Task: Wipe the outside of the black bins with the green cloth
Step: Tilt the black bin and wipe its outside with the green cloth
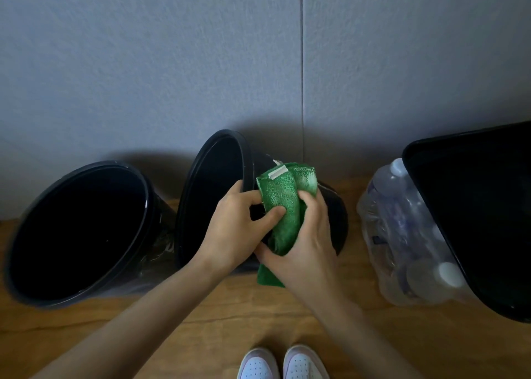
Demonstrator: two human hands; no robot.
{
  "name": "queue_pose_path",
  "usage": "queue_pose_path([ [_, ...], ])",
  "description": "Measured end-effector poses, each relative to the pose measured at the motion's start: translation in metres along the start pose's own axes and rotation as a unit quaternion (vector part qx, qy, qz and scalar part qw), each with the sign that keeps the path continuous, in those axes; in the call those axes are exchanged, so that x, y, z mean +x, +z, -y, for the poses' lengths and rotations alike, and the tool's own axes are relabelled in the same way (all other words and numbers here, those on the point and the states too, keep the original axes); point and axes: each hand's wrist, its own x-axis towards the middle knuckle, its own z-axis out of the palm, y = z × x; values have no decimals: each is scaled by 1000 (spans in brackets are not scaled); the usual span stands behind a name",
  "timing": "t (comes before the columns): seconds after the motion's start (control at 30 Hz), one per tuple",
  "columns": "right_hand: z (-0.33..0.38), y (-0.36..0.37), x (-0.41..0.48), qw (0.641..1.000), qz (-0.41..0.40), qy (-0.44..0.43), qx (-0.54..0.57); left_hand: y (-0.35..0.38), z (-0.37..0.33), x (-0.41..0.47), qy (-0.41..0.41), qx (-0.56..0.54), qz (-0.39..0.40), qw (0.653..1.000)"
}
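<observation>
Two round black bins stand on the wooden floor against the grey wall: a left bin (80, 235) and a middle bin (212, 194), which tilts to the left. The folded green cloth (283, 206), with a white tag at its top, is held in front of the middle bin's right side. My left hand (238, 223) pinches the cloth's left edge with thumb and fingers. From the right and below, my right hand (304, 243) grips the same cloth. Whether the cloth touches the bin I cannot tell.
A third, square-edged black bin (474, 214) stands at the right edge. A shrink-wrapped pack of clear plastic bottles (402, 235) leans beside it. My white shoes (283, 364) are at the bottom centre on the wooden floor (201, 321).
</observation>
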Motion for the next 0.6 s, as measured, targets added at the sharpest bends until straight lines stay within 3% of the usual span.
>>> queue_pose_path([
  [0.1,-1,-4,8,996,-32,19,82,-1,1,-1,-1,-14,19,1000],
  [0.17,-4,-12,13,973,-41,102,201,-5,2,0,-5,-30,17,999],
  [0.2,-6,-17,16,940,-50,164,296,-7,4,0,-1,-29,13,999],
  [0.23,-9,-22,19,880,-60,235,408,-8,6,1,5,-22,10,1000],
  [0.3,-19,-33,23,714,-28,344,609,-9,9,1,29,7,10,1000],
  [0.33,-22,-38,24,665,-7,357,656,-9,10,1,43,21,13,999],
  [0.4,-29,-45,25,666,-7,352,658,-8,10,0,41,26,17,999],
  [0.43,-32,-48,26,690,-32,357,629,-7,11,0,25,18,15,999],
  [0.53,-46,-51,28,815,-124,365,433,-6,8,1,-52,-54,-3,997],
  [0.6,-55,-48,28,873,-150,334,323,-7,7,4,-70,-58,6,996],
])
